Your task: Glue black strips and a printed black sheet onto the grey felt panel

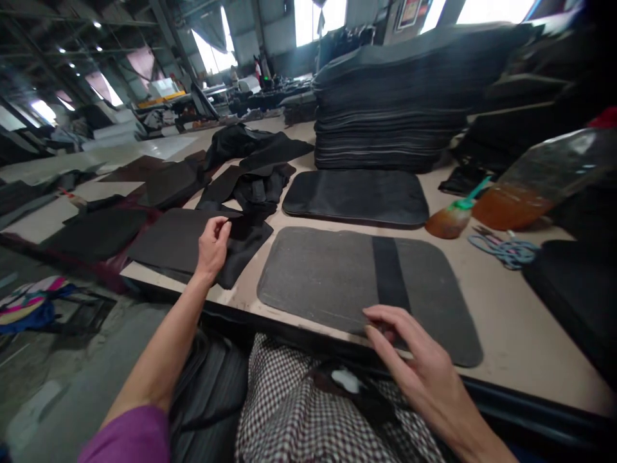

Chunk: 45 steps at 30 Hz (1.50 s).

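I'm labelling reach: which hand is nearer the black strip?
Right. The right hand is by the near end of the strip; the left hand is well left of it.

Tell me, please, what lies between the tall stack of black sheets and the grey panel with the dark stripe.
In the head view, a black panel with rounded corners lies flat on the table between the stack and the grey panel.
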Motion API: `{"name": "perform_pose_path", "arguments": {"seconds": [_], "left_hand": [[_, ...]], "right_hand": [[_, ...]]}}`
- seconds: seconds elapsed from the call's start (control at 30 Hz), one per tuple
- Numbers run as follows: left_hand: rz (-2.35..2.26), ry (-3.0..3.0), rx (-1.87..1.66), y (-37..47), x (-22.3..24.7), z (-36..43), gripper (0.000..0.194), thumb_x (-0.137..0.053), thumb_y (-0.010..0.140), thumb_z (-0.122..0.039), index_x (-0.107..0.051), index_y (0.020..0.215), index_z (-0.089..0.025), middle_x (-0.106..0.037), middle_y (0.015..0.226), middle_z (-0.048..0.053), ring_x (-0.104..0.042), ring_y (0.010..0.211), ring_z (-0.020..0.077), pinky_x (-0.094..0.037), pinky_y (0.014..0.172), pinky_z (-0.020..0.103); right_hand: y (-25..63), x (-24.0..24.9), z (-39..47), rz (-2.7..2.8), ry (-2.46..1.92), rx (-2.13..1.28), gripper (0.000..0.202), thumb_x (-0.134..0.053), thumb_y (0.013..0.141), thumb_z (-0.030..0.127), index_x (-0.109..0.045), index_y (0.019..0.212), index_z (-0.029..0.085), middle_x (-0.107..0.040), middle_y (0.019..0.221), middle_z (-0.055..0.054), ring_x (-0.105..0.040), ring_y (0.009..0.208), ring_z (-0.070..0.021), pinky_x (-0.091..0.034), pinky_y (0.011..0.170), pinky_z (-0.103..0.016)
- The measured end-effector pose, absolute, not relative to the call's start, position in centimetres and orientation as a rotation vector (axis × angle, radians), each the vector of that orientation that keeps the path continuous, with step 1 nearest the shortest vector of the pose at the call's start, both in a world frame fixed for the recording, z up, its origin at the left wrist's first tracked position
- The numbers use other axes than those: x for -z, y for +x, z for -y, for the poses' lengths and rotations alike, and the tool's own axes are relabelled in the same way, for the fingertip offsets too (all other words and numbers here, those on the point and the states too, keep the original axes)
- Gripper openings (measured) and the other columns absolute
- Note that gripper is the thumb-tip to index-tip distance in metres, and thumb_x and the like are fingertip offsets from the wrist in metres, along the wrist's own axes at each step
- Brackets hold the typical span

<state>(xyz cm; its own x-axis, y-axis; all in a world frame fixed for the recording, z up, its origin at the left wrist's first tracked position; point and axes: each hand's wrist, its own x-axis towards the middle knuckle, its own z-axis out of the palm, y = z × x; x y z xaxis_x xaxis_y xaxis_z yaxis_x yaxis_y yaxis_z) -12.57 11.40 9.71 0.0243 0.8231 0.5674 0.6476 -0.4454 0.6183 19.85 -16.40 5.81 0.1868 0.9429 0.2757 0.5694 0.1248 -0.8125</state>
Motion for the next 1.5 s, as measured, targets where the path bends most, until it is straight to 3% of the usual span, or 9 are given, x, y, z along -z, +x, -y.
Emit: {"name": "perform_pose_path", "arguments": {"seconds": [0.2,0.47,0.6,0.7,0.83,0.93,1.23,1.37,1.5], "left_hand": [[-0.818,2.667,-1.048,-6.5,-14.2,-0.1,0.03,-0.05,0.101,-0.025,-0.061,0.129,-0.031,-0.072,0.123,0.004,-0.067,0.114,0.0188,-0.056,0.101,0.038],[0.044,2.98,-0.485,-2.0,-11.4,8.7,0.027,-0.053,0.099,-0.022,-0.067,0.122,-0.023,-0.074,0.121,0.009,-0.072,0.105,0.0224,-0.062,0.08,0.039],[-0.454,2.403,-0.624,-2.3,-11.7,6.6,0.025,-0.057,0.101,-0.038,-0.065,0.122,-0.027,-0.075,0.111,0.006,-0.07,0.097,0.0184,-0.059,0.081,0.033],[-0.886,1.798,-0.489,-2.2,-11.7,4.2,0.032,-0.06,0.098,-0.047,-0.062,0.121,-0.026,-0.071,0.099,0.004,-0.063,0.074,0.0132,-0.051,0.06,0.025],[-0.803,1.275,-0.091,-1.6,-10.8,2.4,0.046,-0.071,0.088,-0.055,-0.06,0.114,-0.018,-0.058,0.069,-0.003,-0.041,0.047,0.0057,-0.027,0.041,0.017],[-0.802,1.284,-0.058,-1.4,-9.9,1.3,0.04,-0.077,0.084,-0.05,-0.06,0.093,-0.015,-0.056,0.06,-0.004,-0.041,0.044,0.0045,-0.029,0.043,0.017],[-0.915,1.643,-0.179,-0.8,-6.9,-10.5,0.044,-0.06,0.092,-0.058,-0.065,0.104,-0.016,-0.063,0.067,0.0,-0.051,0.051,0.0105,-0.037,0.052,0.022],[-0.945,2.242,-0.327,1.3,-5.5,-16.0,0.028,-0.057,0.096,-0.044,-0.07,0.094,-0.019,-0.067,0.083,0.001,-0.06,0.076,0.0163,-0.043,0.071,0.028],[-0.847,2.569,-0.429,3.3,-3.6,-19.5,0.022,-0.057,0.098,-0.036,-0.069,0.089,-0.02,-0.063,0.091,0.004,-0.059,0.089,0.0201,-0.043,0.081,0.033]], "right_hand": [[18.1,-7.6,14.6,1.21,-1.344,-1.213,0.051,-0.046,0.103,0.06,-0.063,0.138,0.028,-0.057,0.148,-0.006,-0.051,0.138,-0.0263,-0.035,0.122,-0.047],[17.3,-6.3,15.3,0.878,-1.176,-1.388,0.045,-0.058,0.099,0.056,-0.072,0.117,0.017,-0.073,0.118,-0.011,-0.068,0.112,-0.0243,-0.053,0.103,-0.039],[17.6,-6.6,16.1,0.866,-1.162,-1.461,0.044,-0.052,0.102,0.056,-0.069,0.108,0.015,-0.076,0.098,-0.009,-0.072,0.086,-0.0178,-0.058,0.079,-0.029],[17.4,-6.9,16.1,0.939,-1.139,-1.577,0.048,-0.049,0.103,0.059,-0.065,0.103,0.013,-0.075,0.087,-0.009,-0.07,0.069,-0.015,-0.055,0.063,-0.024],[16.3,-6.8,15.1,0.911,-1.096,-1.703,0.05,-0.051,0.1,0.062,-0.061,0.109,0.013,-0.074,0.086,-0.009,-0.07,0.064,-0.0146,-0.054,0.058,-0.023],[15.5,-6.3,14.3,0.861,-1.101,-1.763,0.05,-0.054,0.099,0.061,-0.06,0.118,0.015,-0.073,0.09,-0.009,-0.07,0.066,-0.016,-0.054,0.057,-0.024],[14.3,-3.6,13.4,1.089,-1.504,-1.225,0.056,-0.047,0.103,0.046,-0.032,0.153,0.026,-0.064,0.13,-0.011,-0.065,0.118,-0.0223,-0.049,0.107,-0.043],[13.7,-3.4,12.2,1.095,-1.567,-1.292,0.043,-0.039,0.105,0.05,-0.042,0.139,0.025,-0.069,0.107,-0.007,-0.073,0.082,-0.0184,-0.059,0.077,-0.032],[13.4,-4.0,9.9,1.091,-1.437,-1.42,0.031,-0.035,0.106,0.044,-0.041,0.126,0.021,-0.066,0.065,0.004,-0.062,0.049,-0.0138,-0.052,0.054,-0.024]]}}
